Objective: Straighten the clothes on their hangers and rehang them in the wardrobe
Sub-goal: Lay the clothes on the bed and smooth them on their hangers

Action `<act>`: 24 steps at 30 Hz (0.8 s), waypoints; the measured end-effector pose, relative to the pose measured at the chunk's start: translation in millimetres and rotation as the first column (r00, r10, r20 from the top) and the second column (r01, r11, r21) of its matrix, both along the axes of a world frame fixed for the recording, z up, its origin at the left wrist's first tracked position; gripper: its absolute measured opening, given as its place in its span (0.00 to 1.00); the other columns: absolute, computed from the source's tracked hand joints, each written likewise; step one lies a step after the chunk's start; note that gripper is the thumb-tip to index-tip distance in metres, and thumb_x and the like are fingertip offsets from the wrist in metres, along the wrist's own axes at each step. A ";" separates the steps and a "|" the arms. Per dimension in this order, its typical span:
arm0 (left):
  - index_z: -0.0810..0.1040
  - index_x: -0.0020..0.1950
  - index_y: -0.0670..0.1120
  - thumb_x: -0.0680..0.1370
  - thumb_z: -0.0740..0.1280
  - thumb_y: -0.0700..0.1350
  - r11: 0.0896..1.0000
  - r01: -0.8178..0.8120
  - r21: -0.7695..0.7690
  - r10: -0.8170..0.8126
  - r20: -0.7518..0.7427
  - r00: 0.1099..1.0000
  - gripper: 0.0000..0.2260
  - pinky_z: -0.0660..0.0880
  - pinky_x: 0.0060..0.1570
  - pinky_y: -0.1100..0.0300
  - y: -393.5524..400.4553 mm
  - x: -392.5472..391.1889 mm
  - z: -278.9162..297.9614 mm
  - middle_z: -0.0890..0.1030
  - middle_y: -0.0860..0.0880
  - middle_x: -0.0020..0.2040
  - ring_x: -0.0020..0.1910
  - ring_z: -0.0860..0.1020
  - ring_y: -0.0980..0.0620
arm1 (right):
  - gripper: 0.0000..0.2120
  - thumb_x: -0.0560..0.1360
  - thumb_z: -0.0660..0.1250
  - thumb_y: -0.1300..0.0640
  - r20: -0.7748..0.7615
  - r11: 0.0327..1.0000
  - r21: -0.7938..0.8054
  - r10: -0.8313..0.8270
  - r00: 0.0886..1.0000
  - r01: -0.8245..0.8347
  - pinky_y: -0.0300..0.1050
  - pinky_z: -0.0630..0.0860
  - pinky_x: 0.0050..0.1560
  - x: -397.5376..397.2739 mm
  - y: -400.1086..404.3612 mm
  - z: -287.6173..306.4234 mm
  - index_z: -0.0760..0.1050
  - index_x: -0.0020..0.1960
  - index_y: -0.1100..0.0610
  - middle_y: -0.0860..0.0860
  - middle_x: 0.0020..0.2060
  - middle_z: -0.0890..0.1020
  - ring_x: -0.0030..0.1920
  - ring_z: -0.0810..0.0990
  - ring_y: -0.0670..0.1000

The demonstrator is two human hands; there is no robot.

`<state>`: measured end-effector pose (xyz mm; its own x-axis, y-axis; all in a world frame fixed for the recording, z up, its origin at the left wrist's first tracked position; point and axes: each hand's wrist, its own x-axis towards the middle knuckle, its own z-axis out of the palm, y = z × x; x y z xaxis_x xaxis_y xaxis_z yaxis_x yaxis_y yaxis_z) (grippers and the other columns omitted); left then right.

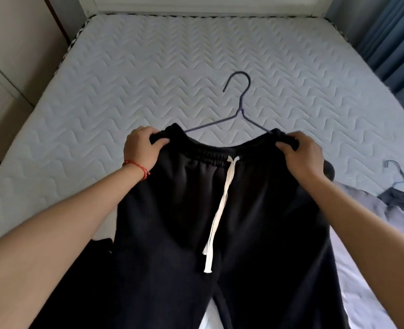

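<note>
Bed (101, 91): quilted mattress; curtain (390, 39) at 2 o'clock.
Trousers (220, 210): laid at 6 o'clock, hanger (240, 108) at 12.
Left hand (140, 148): waistband corner gripped.
Right hand (301, 151): opposite corner gripped.

1. Premises: a domestic bedroom.
2. Evidence: bare quilted mattress (148, 74) extending beyond the gripping hands, white headboard (203, 3) at its far end.
3. Blue curtain (393, 41) far right of the grip.
4. Garments on wire hangers (240, 105) lying on the mattress.

trousers (220, 210) black | drawstring (220, 205) white | mattress (148, 79) pale, zigzag-quilted | hanger (240, 108) blue
</note>
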<state>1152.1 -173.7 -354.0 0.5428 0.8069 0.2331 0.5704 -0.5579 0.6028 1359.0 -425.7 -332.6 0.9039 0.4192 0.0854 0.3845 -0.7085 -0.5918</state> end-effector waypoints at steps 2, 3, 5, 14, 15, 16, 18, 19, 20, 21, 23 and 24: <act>0.80 0.51 0.40 0.73 0.69 0.49 1.000 0.003 -0.016 -0.004 -0.032 0.999 0.14 0.70 0.51 0.56 11.9 10.4 -24.8 0.80 0.40 0.50 0.52 0.77 0.41 | 0.16 0.75 0.64 0.49 0.040 0.999 -0.037 0.006 0.999 -0.004 0.54 0.65 0.62 15.6 16.0 -16.7 0.75 0.59 0.56 0.60 0.56 0.79 0.59 0.74 0.61; 0.79 0.52 0.40 0.73 0.68 0.49 1.000 0.002 -0.026 -0.004 -0.056 0.998 0.14 0.69 0.51 0.56 15.3 14.0 -38.7 0.80 0.39 0.51 0.53 0.76 0.41 | 0.17 0.75 0.63 0.49 0.053 0.997 -0.076 0.010 0.999 -0.006 0.54 0.63 0.63 21.5 22.7 -28.8 0.74 0.60 0.55 0.60 0.57 0.78 0.60 0.73 0.61; 0.77 0.57 0.41 0.74 0.67 0.50 1.000 -0.008 -0.007 0.007 -0.132 0.991 0.16 0.68 0.54 0.53 16.9 17.9 -69.2 0.78 0.39 0.55 0.57 0.73 0.40 | 0.19 0.76 0.61 0.48 0.058 0.985 -0.175 0.000 0.998 0.011 0.54 0.60 0.65 27.3 32.5 -60.6 0.71 0.64 0.54 0.59 0.61 0.75 0.64 0.69 0.61; 0.74 0.63 0.43 0.73 0.56 0.57 0.981 0.191 -0.019 -0.182 -0.401 0.898 0.26 0.70 0.60 0.42 -94.9 -66.3 -188.4 0.75 0.40 0.66 0.66 0.72 0.37 | 0.24 0.78 0.58 0.49 -0.083 0.963 -0.265 0.030 0.996 -0.051 0.53 0.53 0.72 -67.9 -42.3 -198.8 0.62 0.72 0.54 0.53 0.71 0.68 0.73 0.61 0.54; 0.74 0.64 0.44 0.74 0.54 0.58 0.980 0.199 -0.030 -0.192 -0.440 0.877 0.26 0.70 0.60 0.40 -111.0 -77.9 -196.2 0.74 0.42 0.67 0.66 0.71 0.38 | 0.24 0.78 0.58 0.48 -0.073 0.962 -0.268 0.039 0.997 -0.057 0.53 0.53 0.72 -82.6 -54.5 -205.0 0.63 0.72 0.54 0.53 0.71 0.68 0.74 0.60 0.53; 0.73 0.65 0.46 0.75 0.52 0.59 0.978 0.201 -0.050 -0.200 -0.486 0.851 0.26 0.69 0.60 0.38 -125.1 -88.8 -203.2 0.73 0.43 0.68 0.68 0.70 0.40 | 0.24 0.78 0.57 0.47 -0.071 0.960 -0.274 0.039 0.997 -0.057 0.52 0.52 0.72 -95.1 -64.9 -210.0 0.63 0.72 0.54 0.52 0.71 0.67 0.74 0.59 0.53; 0.69 0.67 0.48 0.78 0.44 0.63 0.976 0.198 -0.093 -0.215 -0.569 0.794 0.28 0.68 0.60 0.36 -143.6 -109.8 -217.1 0.71 0.45 0.70 0.69 0.69 0.41 | 0.27 0.75 0.53 0.44 -0.066 0.956 -0.289 0.033 0.997 -0.051 0.52 0.51 0.73 -112.8 -81.1 -218.7 0.64 0.71 0.54 0.51 0.72 0.66 0.75 0.58 0.52; 0.68 0.69 0.49 0.78 0.40 0.63 0.974 0.196 -0.114 -0.225 -0.610 0.760 0.30 0.68 0.61 0.36 -148.6 -119.0 -223.5 0.70 0.45 0.71 0.69 0.69 0.41 | 0.29 0.74 0.50 0.42 -0.059 0.949 -0.310 0.037 0.998 -0.053 0.52 0.50 0.73 -118.4 -88.6 -223.6 0.64 0.72 0.54 0.51 0.73 0.65 0.75 0.57 0.52; 0.66 0.70 0.50 0.78 0.38 0.63 0.973 0.195 -0.125 -0.229 -0.645 0.729 0.31 0.67 0.61 0.36 -151.5 -126.5 -229.1 0.69 0.45 0.71 0.69 0.68 0.42 | 0.31 0.74 0.47 0.41 -0.060 0.936 -0.347 0.049 0.997 -0.067 0.53 0.49 0.73 -122.1 -96.3 -229.6 0.63 0.72 0.54 0.51 0.74 0.63 0.75 0.56 0.52; 0.64 0.71 0.50 0.78 0.37 0.62 0.973 0.198 -0.117 -0.224 -0.669 0.709 0.31 0.67 0.62 0.36 -153.1 -131.5 -234.4 0.68 0.45 0.72 0.70 0.68 0.42 | 0.34 0.73 0.43 0.39 -0.075 0.914 -0.395 0.071 0.995 -0.095 0.53 0.49 0.73 -124.9 -104.1 -237.1 0.61 0.73 0.53 0.50 0.75 0.60 0.76 0.53 0.52; 0.63 0.72 0.50 0.78 0.37 0.61 0.976 0.200 -0.085 -0.202 -0.697 0.688 0.30 0.65 0.63 0.36 -153.4 -133.0 -239.3 0.67 0.45 0.73 0.70 0.67 0.42 | 0.36 0.71 0.38 0.37 -0.111 0.860 -0.483 0.125 0.986 -0.163 0.54 0.46 0.74 -127.2 -117.3 -252.8 0.55 0.75 0.51 0.49 0.76 0.54 0.76 0.48 0.51; 0.63 0.72 0.50 0.78 0.38 0.61 0.976 0.204 -0.072 -0.195 -0.705 0.682 0.29 0.64 0.63 0.36 -152.8 -130.6 -239.9 0.66 0.44 0.73 0.71 0.66 0.42 | 0.36 0.71 0.38 0.37 -0.113 0.843 -0.505 0.145 0.983 -0.183 0.54 0.45 0.74 -126.6 -121.2 -258.4 0.53 0.76 0.50 0.49 0.77 0.52 0.77 0.46 0.50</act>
